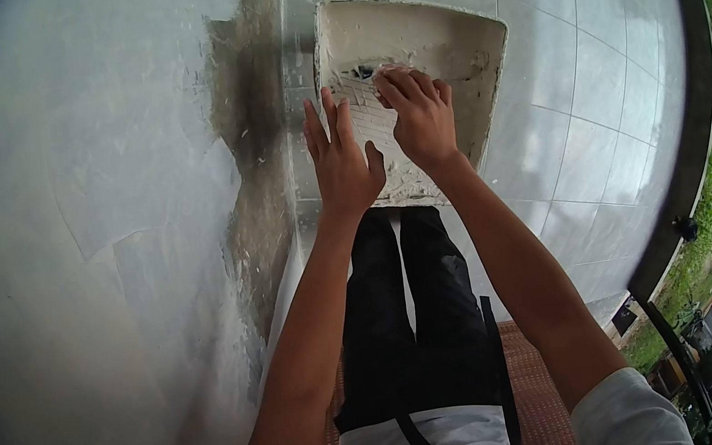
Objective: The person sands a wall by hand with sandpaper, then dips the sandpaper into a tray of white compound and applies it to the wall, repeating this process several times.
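Observation:
A putty-smeared paint tray (407, 10) lies on the floor in front of my feet, with a ribbed ramp and pale, wet-looking paste inside. My right hand (423, 116) is over the middle of the tray, its fingers curled down and closed. At its fingertips is something whitish and paste-covered that I cannot make out. Just left of those fingers a small dark object (364, 71) pokes out of the paste. My left hand (342, 160) hovers over the tray's left edge, fingers spread, holding nothing.
On the left rises a pale wall (117, 166), with a bare, stained grey-brown strip (252, 109) along its base. Glossy grey tiles (575, 88) cover the floor. A reddish-brown woven mat (532, 380) lies under my legs. Grass and plants (701, 254) show beyond the floor's edge at right.

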{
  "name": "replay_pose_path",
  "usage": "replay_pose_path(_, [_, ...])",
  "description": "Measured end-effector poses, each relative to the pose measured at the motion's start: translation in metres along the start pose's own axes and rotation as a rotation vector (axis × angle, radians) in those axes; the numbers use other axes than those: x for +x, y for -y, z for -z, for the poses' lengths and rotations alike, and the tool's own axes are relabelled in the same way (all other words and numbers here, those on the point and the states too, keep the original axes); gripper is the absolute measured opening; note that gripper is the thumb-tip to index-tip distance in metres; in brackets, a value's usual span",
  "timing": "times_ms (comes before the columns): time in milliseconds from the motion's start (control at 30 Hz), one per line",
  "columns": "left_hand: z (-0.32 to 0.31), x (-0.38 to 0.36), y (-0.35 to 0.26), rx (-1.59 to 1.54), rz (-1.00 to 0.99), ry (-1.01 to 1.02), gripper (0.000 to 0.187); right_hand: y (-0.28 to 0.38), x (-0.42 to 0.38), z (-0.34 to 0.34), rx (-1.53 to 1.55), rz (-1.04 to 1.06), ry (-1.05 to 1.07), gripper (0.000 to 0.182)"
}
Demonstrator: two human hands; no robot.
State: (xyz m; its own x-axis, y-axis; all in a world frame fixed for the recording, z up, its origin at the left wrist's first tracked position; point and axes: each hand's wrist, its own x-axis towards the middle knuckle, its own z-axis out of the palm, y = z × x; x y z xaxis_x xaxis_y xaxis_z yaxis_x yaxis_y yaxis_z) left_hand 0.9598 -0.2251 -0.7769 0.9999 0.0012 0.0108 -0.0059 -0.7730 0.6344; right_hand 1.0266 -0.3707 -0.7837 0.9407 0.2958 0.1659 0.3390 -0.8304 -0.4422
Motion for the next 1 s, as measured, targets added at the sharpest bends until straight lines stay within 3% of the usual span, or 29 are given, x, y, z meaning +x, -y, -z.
replay_pose_path(367, [0.0, 0.005, 0.008, -0.008, -0.025, 0.019, 0.078, 0.0, -0.02, -0.002, -0.088, -0.005, 0.033, 0.043])
replay_pose_path(467, [0.002, 0.002, 0.01, -0.003, -0.011, 0.021, 0.079, 0.0, -0.038, 0.007, -0.075, 0.017, 0.128, 0.044])
replay_pose_path(567, [0.002, -0.001, 0.012, -0.017, -0.018, 0.015, 0.078, -0.007, -0.017, 0.017, -0.065, -0.016, 0.009, 0.042])
replay_pose_path(733, [-0.001, -0.01, 0.016, -0.002, -0.008, 0.037, 0.077, -0.031, 0.008, 0.007, -0.112, -0.02, 0.027, 0.032])
replay_pose_path(1000, [0.007, -0.019, 0.01, -0.023, 0.001, 0.016, 0.077, -0.003, -0.041, 0.008, -0.103, -0.058, 0.088, 0.036])
